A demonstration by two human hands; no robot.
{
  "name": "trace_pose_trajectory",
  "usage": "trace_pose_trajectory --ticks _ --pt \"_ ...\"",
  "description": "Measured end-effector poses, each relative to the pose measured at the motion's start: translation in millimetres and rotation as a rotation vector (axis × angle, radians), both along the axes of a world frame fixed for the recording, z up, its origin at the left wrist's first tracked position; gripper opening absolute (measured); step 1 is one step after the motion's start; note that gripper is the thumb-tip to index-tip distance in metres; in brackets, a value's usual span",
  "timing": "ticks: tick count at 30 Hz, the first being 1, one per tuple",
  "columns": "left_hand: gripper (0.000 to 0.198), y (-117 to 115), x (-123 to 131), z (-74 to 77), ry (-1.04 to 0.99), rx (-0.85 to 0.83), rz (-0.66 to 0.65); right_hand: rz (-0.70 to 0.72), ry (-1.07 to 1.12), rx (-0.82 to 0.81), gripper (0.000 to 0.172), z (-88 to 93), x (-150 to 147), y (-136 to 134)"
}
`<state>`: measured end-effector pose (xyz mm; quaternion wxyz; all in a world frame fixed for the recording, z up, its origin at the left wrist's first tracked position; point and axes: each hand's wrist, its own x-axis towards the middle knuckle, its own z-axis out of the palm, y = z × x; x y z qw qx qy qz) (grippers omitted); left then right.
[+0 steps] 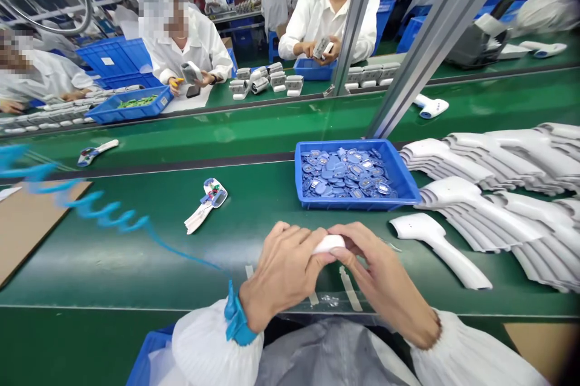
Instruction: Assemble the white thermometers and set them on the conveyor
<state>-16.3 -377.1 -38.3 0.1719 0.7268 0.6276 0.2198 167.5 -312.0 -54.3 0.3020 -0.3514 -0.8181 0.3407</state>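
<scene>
Both hands meet in front of my body, over the near edge of the green work surface (149, 265). My left hand (290, 265), with a blue wrist strap (240, 319) at the cuff, wraps over a white plastic housing (330, 244). From the other side, the fingers and thumb of my right hand (374, 271) close on the same white part. Most of that part is hidden by my fingers. Just beyond the hands stands a blue tray (357, 203) full of small blue oval pieces (338, 165). A white gun-shaped shell (437, 238) lies right of my right hand.
Stacked white shells (480, 205) fill the right side. An opened handheld device (208, 205) with wires lies left of centre. A coiled blue cord (109, 211) stretches to my strap. A metal post (435, 41) slants ahead. Co-workers in white sit across the line.
</scene>
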Motion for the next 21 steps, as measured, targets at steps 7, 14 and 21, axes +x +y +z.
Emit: trace_pose_trajectory --ticks 7,14,21 --pt "0.045 -3 21 -31.0 -0.112 0.101 0.655 0.107 -0.172 -0.063 0.018 0.5 13 -10" --pt "0.045 7 9 -25.4 -0.072 -0.005 0.468 -0.014 -0.135 -0.133 0.032 -15.0 2 -33" --pt "0.03 -16 3 -42.7 -0.532 0.387 0.587 -0.208 -0.137 -1.246 0.056 -18.4 -14 -17"
